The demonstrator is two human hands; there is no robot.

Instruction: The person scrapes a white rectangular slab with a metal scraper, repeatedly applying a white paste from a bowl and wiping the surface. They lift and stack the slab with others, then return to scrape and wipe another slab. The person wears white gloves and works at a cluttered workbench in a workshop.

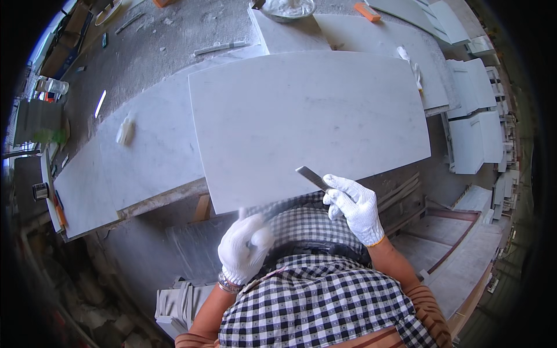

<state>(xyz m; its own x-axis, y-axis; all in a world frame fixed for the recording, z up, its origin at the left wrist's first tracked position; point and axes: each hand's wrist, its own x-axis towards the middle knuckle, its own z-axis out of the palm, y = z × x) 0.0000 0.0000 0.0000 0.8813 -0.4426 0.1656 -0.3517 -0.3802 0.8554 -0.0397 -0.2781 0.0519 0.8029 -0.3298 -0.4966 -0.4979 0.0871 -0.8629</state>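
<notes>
Rectangular grey-white stone slab [307, 110] across pale stone-topped counter [154, 156]

The white-gloved left hand [242, 248], blurred, curls near the slab's near-left corner; whether it holds anything, I cannot tell. Apart from it, the white-gloved right hand [355, 210] is clamped on a dark-grey flat strip [312, 177], its tip over the slab.

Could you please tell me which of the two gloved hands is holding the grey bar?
The right hand: it grips the grey bar, while no bar shows in the partly blurred left hand.
</notes>
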